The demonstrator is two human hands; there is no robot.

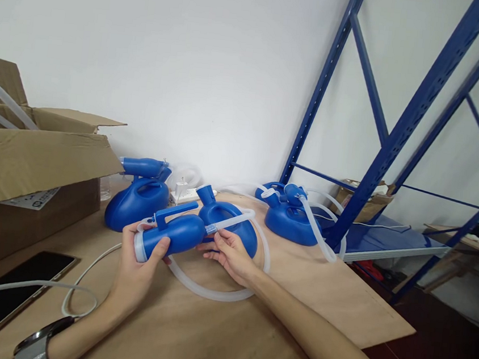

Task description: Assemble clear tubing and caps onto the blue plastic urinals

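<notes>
My left hand (141,260) is wrapped round a blue plastic urinal funnel (182,233) with a handle and a pale rim, lifted above the table. At the funnel's narrow end, a clear connector joins it to a translucent hose (214,295). The fingers of my right hand (229,253) pinch the hose end at this connector. From there the hose loops round over the table. Just behind my right hand stands a blue jug-like bottle (235,225) with an open neck, partly hidden by the hose and hand.
Blue bottles with funnels stand at the back left (138,200) and back right (290,219). An open cardboard box (34,181) and a phone (8,298) with a white cable lie left. A blue metal rack (394,133) rises right, beyond the table edge. A power strip (184,195) sits by the wall.
</notes>
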